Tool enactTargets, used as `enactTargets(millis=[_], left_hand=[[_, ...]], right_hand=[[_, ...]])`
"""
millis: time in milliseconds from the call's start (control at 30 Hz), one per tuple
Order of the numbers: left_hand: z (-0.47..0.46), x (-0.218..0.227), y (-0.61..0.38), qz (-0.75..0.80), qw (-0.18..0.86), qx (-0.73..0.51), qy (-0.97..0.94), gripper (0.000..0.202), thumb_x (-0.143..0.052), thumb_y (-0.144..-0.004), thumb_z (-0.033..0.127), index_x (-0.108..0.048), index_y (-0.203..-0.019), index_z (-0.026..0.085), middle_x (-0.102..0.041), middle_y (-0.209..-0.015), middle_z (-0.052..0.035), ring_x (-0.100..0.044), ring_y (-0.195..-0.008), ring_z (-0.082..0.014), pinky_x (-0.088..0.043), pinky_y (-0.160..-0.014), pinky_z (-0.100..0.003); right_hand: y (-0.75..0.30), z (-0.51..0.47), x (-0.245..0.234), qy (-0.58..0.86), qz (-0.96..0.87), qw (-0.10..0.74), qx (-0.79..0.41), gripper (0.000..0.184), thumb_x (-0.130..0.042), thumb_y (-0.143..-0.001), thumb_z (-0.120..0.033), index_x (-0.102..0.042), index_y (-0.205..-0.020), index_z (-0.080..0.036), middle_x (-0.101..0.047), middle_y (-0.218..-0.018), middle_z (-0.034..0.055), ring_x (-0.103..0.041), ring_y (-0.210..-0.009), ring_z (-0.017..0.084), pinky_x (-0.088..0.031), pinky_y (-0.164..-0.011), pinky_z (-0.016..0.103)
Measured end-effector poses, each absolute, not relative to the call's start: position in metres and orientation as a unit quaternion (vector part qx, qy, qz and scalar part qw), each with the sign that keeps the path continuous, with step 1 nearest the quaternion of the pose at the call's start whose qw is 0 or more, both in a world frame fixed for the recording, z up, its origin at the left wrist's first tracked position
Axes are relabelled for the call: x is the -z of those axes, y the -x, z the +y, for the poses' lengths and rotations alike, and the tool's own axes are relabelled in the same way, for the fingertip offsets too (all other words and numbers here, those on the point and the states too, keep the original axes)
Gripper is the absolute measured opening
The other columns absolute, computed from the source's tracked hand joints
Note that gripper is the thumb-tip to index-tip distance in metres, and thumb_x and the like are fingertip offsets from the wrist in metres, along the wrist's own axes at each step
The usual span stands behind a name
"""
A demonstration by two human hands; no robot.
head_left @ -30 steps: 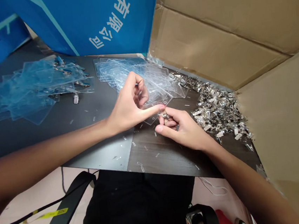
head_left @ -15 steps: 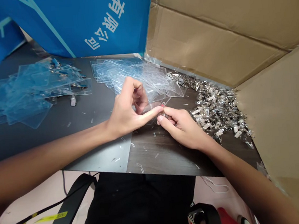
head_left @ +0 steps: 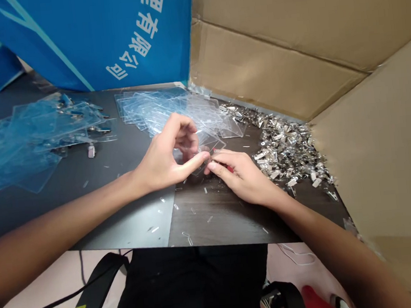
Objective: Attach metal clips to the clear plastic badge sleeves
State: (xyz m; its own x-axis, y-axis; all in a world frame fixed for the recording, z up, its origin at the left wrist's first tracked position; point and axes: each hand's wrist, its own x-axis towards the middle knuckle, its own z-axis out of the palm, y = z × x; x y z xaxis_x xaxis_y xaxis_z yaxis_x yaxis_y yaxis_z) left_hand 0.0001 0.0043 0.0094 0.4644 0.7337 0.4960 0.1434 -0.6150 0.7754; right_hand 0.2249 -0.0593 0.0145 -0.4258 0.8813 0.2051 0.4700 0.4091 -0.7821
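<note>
Little moved: left hand (head_left: 165, 153) and right hand (head_left: 242, 177) stay pinched nearly shut on a clear badge holder (head_left: 208, 146).

Surface: dark wood-grain tabletop (head_left: 226, 222) (smoother grey toward the left)
Left and middle: clear plastic badge holders (head_left: 27, 156), overlapping
Right: heaped metal clips (head_left: 285, 151)
Scattered: small clear strips (head_left: 210, 219)

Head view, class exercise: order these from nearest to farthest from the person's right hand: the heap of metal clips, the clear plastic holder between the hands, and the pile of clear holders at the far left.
1. Clear plastic holder: between the hands, at the fingertips of the right hand.
2. Heap of metal clips: just to that hand's right.
3. Pile of clear holders: far left of the tabletop.
</note>
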Motion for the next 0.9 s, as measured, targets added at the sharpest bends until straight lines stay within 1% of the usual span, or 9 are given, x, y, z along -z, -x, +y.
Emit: enactTargets(millis=[100,167,267,333,433,567,700,800,900], left_hand=[[0.007,-0.016,0.002,0.286,0.343,-0.417,-0.792,0.026,-0.073,-0.097,0.034,-0.054,-0.111,0.024,-0.072,-0.093,-0.0024,-0.073,-0.079,-0.0174,-0.063,-0.069,-0.032],[0.010,-0.021,0.003,0.300,0.367,-0.416,-0.776,0.021,-0.068,-0.101,0.034,-0.054,-0.110,0.023,-0.073,-0.090,-0.0015,-0.072,-0.073,-0.0162,-0.062,-0.065,-0.031],[0.019,-0.030,0.006,0.311,0.390,-0.461,-0.734,0.018,-0.067,-0.101,0.031,-0.053,-0.108,0.023,-0.071,-0.081,0.0008,-0.064,-0.064,-0.0148,-0.058,-0.060,-0.031],[0.030,-0.037,0.012,0.339,0.372,-0.495,-0.708,0.014,-0.065,-0.096,0.025,-0.053,-0.104,0.023,-0.070,-0.078,0.0001,-0.062,-0.063,-0.0159,-0.057,-0.061,-0.033],[0.052,-0.048,0.031,0.414,0.283,-0.516,-0.694,0.011,-0.061,-0.086,0.018,-0.058,-0.097,0.020,-0.071,-0.079,-0.0038,-0.063,-0.065,-0.0181,-0.058,-0.066,-0.037],[0.083,-0.064,0.073,0.546,0.094,-0.489,-0.674,0.026,-0.057,-0.083,0.017,-0.069,-0.105,0.013,-0.077,-0.092,-0.0100,-0.074,-0.083,-0.0235,-0.067,-0.084,-0.042],[0.097,-0.081,0.110,0.694,-0.032,-0.378,-0.613,0.042,-0.057,-0.085,0.015,-0.075,-0.123,0.008,-0.082,-0.116,-0.0177,-0.079,-0.118,-0.0390,-0.065,-0.111,-0.059],[0.100,-0.086,0.131,0.784,-0.030,-0.280,-0.553,0.074,-0.066,-0.081,0.015,-0.059,-0.154,0.003,-0.071,-0.149,-0.0278,-0.065,-0.145,-0.0536,-0.055,-0.121,-0.074],[0.105,-0.081,0.151,0.806,-0.003,-0.236,-0.543,0.107,-0.075,-0.078,0.024,-0.029,-0.172,-0.003,-0.050,-0.168,-0.0397,-0.054,-0.152,-0.0643,-0.048,-0.118,-0.087]], right_hand=[[-0.225,-0.057,-0.013,0.449,-0.767,0.321,-0.327,0.027,-0.056,-0.114,-0.033,-0.076,-0.101,-0.022,-0.079,-0.100,0.0049,-0.072,-0.096,0.022,-0.053,-0.094,0.038],[-0.227,-0.053,-0.011,0.473,-0.745,0.332,-0.333,0.023,-0.063,-0.110,-0.034,-0.075,-0.125,-0.022,-0.079,-0.104,0.0047,-0.072,-0.092,0.022,-0.056,-0.091,0.038],[-0.236,-0.042,-0.008,0.507,-0.711,0.347,-0.342,0.063,-0.072,-0.102,-0.033,-0.054,-0.161,-0.023,-0.078,-0.108,0.0047,-0.071,-0.086,0.021,-0.060,-0.086,0.038],[-0.247,-0.033,-0.007,0.546,-0.710,0.338,-0.290,0.055,-0.069,-0.103,-0.030,-0.059,-0.157,-0.025,-0.077,-0.112,0.0072,-0.071,-0.089,0.022,-0.061,-0.088,0.040],[-0.270,-0.020,-0.006,0.645,-0.705,0.278,-0.095,0.026,-0.061,-0.106,-0.023,-0.078,-0.126,-0.019,-0.074,-0.122,0.0156,-0.071,-0.106,0.029,-0.057,-0.104,0.049],[-0.297,-0.009,-0.007,0.764,-0.624,0.154,0.052,0.033,-0.066,-0.103,-0.020,-0.080,-0.131,-0.009,-0.073,-0.131,0.0253,-0.069,-0.124,0.040,-0.055,-0.106,0.052],[-0.306,-0.006,-0.013,0.808,-0.584,0.061,0.047,0.027,-0.069,-0.104,-0.019,-0.086,-0.124,-0.013,-0.080,-0.128,0.0226,-0.077,-0.117,0.037,-0.058,-0.099,0.044],[-0.305,-0.004,-0.017,0.816,-0.577,0.034,0.018,0.027,-0.066,-0.105,-0.015,-0.087,-0.121,-0.015,-0.085,-0.124,0.0205,-0.081,-0.117,0.036,-0.059,-0.097,0.042],[-0.305,-0.004,-0.018,0.815,-0.578,0.040,0.013,0.028,-0.068,-0.104,-0.015,-0.087,-0.125,-0.015,-0.086,-0.123,0.0207,-0.082,-0.115,0.035,-0.059,-0.096,0.041]])
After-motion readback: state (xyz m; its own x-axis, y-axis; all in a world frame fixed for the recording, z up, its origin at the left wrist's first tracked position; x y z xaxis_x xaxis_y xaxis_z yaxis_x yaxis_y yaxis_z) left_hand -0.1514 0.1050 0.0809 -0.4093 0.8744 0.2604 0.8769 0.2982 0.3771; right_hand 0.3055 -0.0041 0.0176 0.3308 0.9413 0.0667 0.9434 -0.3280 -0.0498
